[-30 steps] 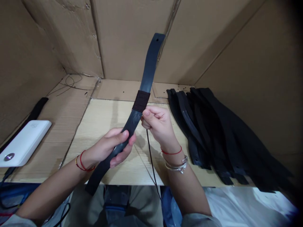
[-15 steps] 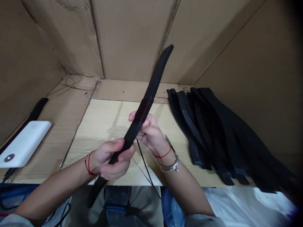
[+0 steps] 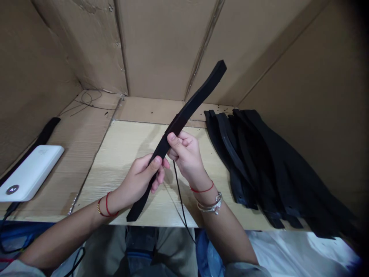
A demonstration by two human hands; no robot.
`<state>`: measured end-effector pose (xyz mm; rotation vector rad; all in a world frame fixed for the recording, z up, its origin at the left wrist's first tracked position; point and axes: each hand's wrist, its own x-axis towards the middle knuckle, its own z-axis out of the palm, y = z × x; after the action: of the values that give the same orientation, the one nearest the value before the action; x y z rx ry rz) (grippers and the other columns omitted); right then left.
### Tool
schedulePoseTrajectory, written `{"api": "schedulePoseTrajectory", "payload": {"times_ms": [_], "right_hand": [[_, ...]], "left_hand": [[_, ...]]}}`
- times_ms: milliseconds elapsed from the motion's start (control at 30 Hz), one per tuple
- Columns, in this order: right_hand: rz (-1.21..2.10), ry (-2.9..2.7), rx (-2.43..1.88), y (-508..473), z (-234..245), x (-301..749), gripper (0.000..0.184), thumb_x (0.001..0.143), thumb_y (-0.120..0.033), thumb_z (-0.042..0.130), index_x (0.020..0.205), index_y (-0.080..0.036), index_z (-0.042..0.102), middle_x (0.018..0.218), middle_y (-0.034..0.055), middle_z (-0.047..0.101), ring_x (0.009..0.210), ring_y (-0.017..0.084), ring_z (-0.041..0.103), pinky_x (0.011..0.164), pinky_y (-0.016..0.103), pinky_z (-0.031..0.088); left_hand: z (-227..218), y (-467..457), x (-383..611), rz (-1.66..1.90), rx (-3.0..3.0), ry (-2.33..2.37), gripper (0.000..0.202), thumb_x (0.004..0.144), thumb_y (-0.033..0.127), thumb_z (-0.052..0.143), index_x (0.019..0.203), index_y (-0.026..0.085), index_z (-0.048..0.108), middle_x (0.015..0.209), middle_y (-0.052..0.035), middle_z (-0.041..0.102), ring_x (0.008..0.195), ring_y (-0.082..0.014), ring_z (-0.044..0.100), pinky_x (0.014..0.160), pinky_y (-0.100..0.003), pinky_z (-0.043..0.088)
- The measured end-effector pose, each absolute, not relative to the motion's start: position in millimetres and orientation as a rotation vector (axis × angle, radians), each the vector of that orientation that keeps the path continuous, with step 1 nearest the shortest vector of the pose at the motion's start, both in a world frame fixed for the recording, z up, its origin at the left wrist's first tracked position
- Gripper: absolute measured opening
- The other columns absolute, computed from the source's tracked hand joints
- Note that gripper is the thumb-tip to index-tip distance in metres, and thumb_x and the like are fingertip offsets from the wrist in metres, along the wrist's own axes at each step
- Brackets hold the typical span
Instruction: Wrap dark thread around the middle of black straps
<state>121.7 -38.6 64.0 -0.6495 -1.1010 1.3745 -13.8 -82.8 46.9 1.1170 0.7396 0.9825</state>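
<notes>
A long, gently curved black strip point(image 3: 201, 94) slants up and to the right in front of me, above the pale board. A darker, ridged band point(image 3: 177, 124) wraps around its middle. My left hand point(image 3: 142, 173) is closed around the lower part, thumb on top. Just below the band, my right hand point(image 3: 186, 152) pinches the strip's edge between thumb and bent fingers. From under the right hand a thin black cord point(image 3: 179, 196) hangs down past the table edge; whether the fingers grip it too is hidden.
A heap of similar black strips point(image 3: 259, 165) lies on the right. On the left are a white power bank point(image 3: 34, 167) with a cable, another black strip point(image 3: 46, 132) and loose thin cord point(image 3: 88, 102). Cardboard walls point(image 3: 161, 46) enclose the back and sides.
The strip has rolled to show another face, and its upper end has swung right. Its lower end has risen. My right thumb now lies on the near side. A pointed blade behind my right wrist is out of sight.
</notes>
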Motion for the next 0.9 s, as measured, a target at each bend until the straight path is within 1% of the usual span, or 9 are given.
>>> {"api": "schedulePoseTrajectory", "payload": {"times_ms": [100, 200, 300, 400, 467, 533, 633, 767, 900], "right_hand": [[1.374, -1.155, -0.637, -39, 64, 121, 0.032, 0.081, -0.045, 0.073, 0.077, -0.016, 0.059, 0.05, -0.0124, 0.025, 0.041, 0.003, 0.013, 0.039, 0.02, 0.012], [1.357, -1.218, -0.655, -38, 66, 125, 0.037, 0.082, -0.05, 0.071, 0.072, -0.018, 0.055, 0.05, -0.0124, 0.022, 0.042, 0.003, 0.014, 0.041, 0.021, 0.012], [1.354, -1.284, -0.652, -38, 70, 132, 0.039, 0.082, -0.049, 0.072, 0.069, -0.017, 0.053, 0.051, -0.0117, 0.022, 0.043, 0.003, 0.015, 0.041, 0.021, 0.012], [1.396, -1.345, -0.567, -39, 71, 137, 0.03, 0.086, -0.045, 0.069, 0.083, -0.015, 0.065, 0.053, -0.0112, 0.02, 0.044, 0.004, 0.014, 0.042, 0.022, 0.011], [1.433, -1.372, -0.513, -40, 70, 138, 0.032, 0.087, -0.045, 0.067, 0.098, -0.015, 0.069, 0.055, -0.0107, 0.019, 0.045, 0.005, 0.013, 0.043, 0.023, 0.011], [1.473, -1.379, -0.477, -40, 68, 138, 0.036, 0.088, -0.045, 0.067, 0.108, -0.015, 0.07, 0.055, -0.0106, 0.019, 0.044, 0.005, 0.014, 0.043, 0.023, 0.011], [1.535, -1.364, -0.425, -41, 66, 137, 0.038, 0.088, -0.043, 0.067, 0.115, -0.017, 0.069, 0.054, -0.0109, 0.019, 0.043, 0.005, 0.014, 0.042, 0.024, 0.01], [1.588, -1.342, -0.359, -41, 65, 135, 0.035, 0.086, -0.043, 0.07, 0.11, -0.018, 0.069, 0.053, -0.0111, 0.022, 0.043, 0.005, 0.016, 0.041, 0.023, 0.011], [1.596, -1.347, -0.327, -43, 64, 132, 0.033, 0.081, -0.043, 0.075, 0.1, -0.016, 0.07, 0.052, -0.0101, 0.029, 0.044, 0.005, 0.02, 0.041, 0.023, 0.013]], "left_hand": [[45, -81, -16, 0.985, 1.084, 0.681, 0.047, 0.089, 0.061, 0.054, 0.086, 0.014, 0.058, 0.056, 0.0027, 0.056, 0.037, -0.0061, 0.046, 0.036, -0.015, 0.037], [43, -77, -20, 0.958, 1.053, 0.599, 0.043, 0.093, 0.057, 0.051, 0.087, 0.015, 0.057, 0.052, 0.0042, 0.054, 0.034, -0.0054, 0.041, 0.032, -0.014, 0.035], [42, -73, -24, 0.912, 1.027, 0.501, 0.041, 0.097, 0.053, 0.046, 0.087, 0.015, 0.058, 0.048, 0.0061, 0.05, 0.03, -0.0042, 0.035, 0.03, -0.012, 0.032], [41, -72, -27, 0.848, 0.963, 0.357, 0.04, 0.097, 0.051, 0.045, 0.085, 0.015, 0.059, 0.045, 0.0065, 0.048, 0.028, -0.0038, 0.03, 0.028, -0.011, 0.033], [41, -72, -29, 0.775, 0.87, 0.241, 0.04, 0.097, 0.05, 0.046, 0.083, 0.015, 0.059, 0.042, 0.0075, 0.045, 0.026, -0.0033, 0.025, 0.027, -0.011, 0.033], [40, -72, -30, 0.689, 0.751, 0.126, 0.039, 0.097, 0.049, 0.047, 0.081, 0.016, 0.059, 0.04, 0.0087, 0.041, 0.024, -0.0027, 0.02, 0.025, -0.011, 0.032], [37, -71, -31, 0.582, 0.575, -0.02, 0.038, 0.098, 0.046, 0.046, 0.079, 0.016, 0.059, 0.037, 0.0098, 0.037, 0.02, -0.0022, 0.016, 0.022, -0.009, 0.026], [30, -70, -31, 0.466, 0.423, -0.189, 0.037, 0.099, 0.042, 0.045, 0.073, 0.017, 0.055, 0.03, 0.0102, 0.033, 0.014, -0.0037, 0.013, 0.017, -0.01, 0.02], [22, -73, -29, 0.361, 0.353, -0.344, 0.043, 0.1, 0.045, 0.036, 0.069, 0.019, 0.051, 0.027, 0.0065, 0.04, 0.01, -0.0067, 0.022, 0.017, -0.012, 0.025]]}}
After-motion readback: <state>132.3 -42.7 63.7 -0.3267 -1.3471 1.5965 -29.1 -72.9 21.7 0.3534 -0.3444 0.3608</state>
